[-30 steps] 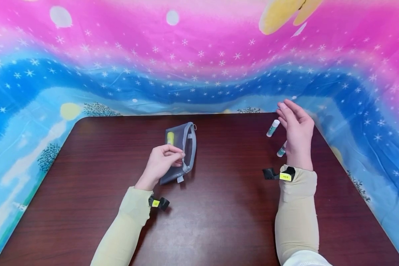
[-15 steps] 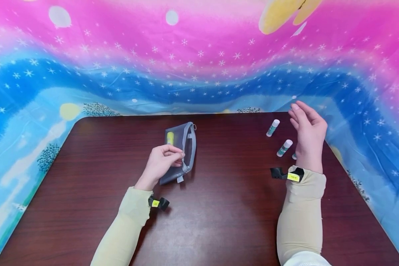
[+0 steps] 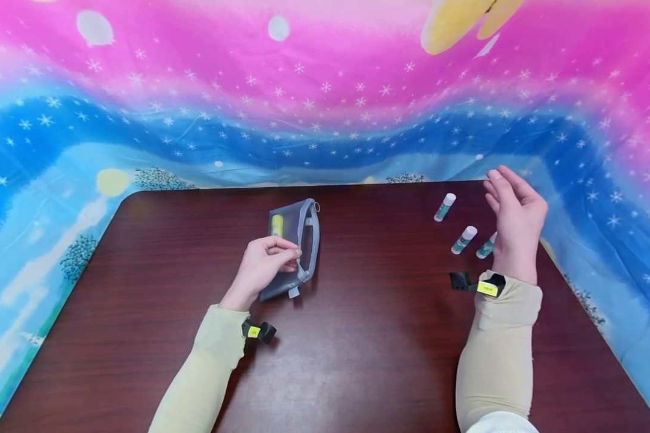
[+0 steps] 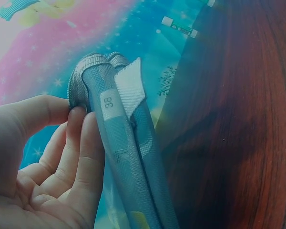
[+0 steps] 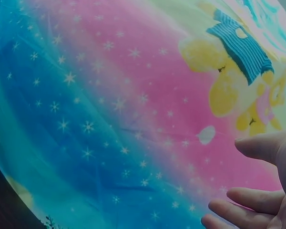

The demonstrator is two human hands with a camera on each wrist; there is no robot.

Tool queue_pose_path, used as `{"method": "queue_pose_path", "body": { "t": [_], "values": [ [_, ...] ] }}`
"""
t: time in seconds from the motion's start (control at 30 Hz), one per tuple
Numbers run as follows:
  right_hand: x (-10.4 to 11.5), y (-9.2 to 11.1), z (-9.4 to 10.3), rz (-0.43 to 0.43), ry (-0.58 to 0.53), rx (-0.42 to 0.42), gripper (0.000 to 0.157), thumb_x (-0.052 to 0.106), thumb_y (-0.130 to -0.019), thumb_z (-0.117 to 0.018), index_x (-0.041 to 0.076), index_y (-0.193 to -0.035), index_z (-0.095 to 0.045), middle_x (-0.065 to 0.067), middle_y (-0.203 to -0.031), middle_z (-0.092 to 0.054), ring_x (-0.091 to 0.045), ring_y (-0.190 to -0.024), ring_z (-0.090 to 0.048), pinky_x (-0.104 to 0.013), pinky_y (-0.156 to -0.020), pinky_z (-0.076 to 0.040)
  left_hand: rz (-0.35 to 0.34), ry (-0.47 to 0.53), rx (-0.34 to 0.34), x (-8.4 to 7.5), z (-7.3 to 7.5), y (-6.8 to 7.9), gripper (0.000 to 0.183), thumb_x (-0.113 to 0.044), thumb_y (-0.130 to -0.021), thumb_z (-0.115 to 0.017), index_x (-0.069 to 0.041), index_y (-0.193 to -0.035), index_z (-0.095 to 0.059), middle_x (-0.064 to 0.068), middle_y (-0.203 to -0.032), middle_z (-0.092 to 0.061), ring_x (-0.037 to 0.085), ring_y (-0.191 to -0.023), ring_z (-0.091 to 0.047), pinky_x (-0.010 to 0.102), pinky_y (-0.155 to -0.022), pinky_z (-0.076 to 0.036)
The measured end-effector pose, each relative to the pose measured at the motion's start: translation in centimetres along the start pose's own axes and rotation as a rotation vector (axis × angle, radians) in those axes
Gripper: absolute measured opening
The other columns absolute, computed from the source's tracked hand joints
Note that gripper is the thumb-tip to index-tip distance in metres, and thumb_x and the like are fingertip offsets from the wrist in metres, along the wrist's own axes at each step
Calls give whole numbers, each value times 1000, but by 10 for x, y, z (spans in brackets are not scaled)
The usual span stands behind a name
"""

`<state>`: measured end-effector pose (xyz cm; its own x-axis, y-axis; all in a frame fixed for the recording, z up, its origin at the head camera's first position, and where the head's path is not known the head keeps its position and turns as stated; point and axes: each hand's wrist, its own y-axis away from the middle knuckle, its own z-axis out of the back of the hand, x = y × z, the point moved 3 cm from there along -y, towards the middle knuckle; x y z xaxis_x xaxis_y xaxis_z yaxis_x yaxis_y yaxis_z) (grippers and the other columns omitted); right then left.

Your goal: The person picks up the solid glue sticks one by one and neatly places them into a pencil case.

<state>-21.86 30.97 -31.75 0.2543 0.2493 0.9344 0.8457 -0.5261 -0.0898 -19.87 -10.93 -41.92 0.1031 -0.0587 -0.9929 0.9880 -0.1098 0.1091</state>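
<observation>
My left hand (image 3: 260,264) pinches the zippered edge of a grey mesh zip pouch (image 3: 290,215), its mouth standing open towards the right. Through the mesh shows a yellow tube (image 3: 277,225). In the left wrist view, thumb and fingers meet at the zipper end of the pouch (image 4: 128,157). My right hand (image 3: 520,222) is raised at the far right of the table; the right wrist view shows its thumb and fingers (image 5: 250,195) apart, holding nothing. Beside it are white-and-green glue sticks: one farther back (image 3: 445,207), one nearer (image 3: 464,240), and a third (image 3: 486,246) partly hidden by the hand.
The dark brown wooden table (image 3: 357,337) ends at a back edge behind the pouch and glue sticks. A pink and blue printed cloth (image 3: 325,108) hangs around its back and sides. Both wrists carry black camera mounts, the right one (image 3: 479,284) close to the glue sticks.
My right hand has moved right, away from the glue sticks, uncovering the middle one and then much of the third. The left hand and pouch have stayed in place.
</observation>
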Motion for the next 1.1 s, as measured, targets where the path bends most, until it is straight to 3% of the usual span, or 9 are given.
{"method": "queue_pose_path", "body": {
  "t": [0.4, 0.6, 0.77, 1.1],
  "values": [
    [-6, -7, 12, -35, 80, -1, 47, 19, -86, -84, 5, -129, -70, -13, -130, -63, -20, -110, -66, -25, -101, -50, 1, 8, -1, 0, -1, 2, 16, -8, -91, -77, 3, -103, -74, 26, -101, -72, 24, -73, -72, 36, -73, -63],
    [-5, -12, 15, -40, 135, 13, 49, 21, -86, -85, 6, -130, -70, -7, -126, -66, -18, -109, -66, -23, -100, -50, -3, 4, -1, 0, -1, 1, 17, -8, -91, -77, 4, -103, -74, 27, -102, -72, 23, -73, -72, 35, -73, -63],
    [-6, -13, 18, -63, 157, 31, 53, 22, -86, -85, 6, -133, -68, -5, -124, -67, -17, -109, -66, -28, -106, -46, -5, 5, 2, -1, 0, 1, 17, -8, -91, -77, 4, -103, -74, 27, -102, -72, 24, -73, -72, 36, -74, -63],
    [-13, -12, 26, -113, 218, 30, 59, 25, -86, -84, 6, -138, -64, -9, -143, -55, -15, -112, -63, -26, -107, -45, 1, -9, 0, -1, 0, 1, 15, -7, -92, -76, 3, -103, -74, 24, -99, -73, 25, -73, -72, 36, -73, -63]
  ]
}}
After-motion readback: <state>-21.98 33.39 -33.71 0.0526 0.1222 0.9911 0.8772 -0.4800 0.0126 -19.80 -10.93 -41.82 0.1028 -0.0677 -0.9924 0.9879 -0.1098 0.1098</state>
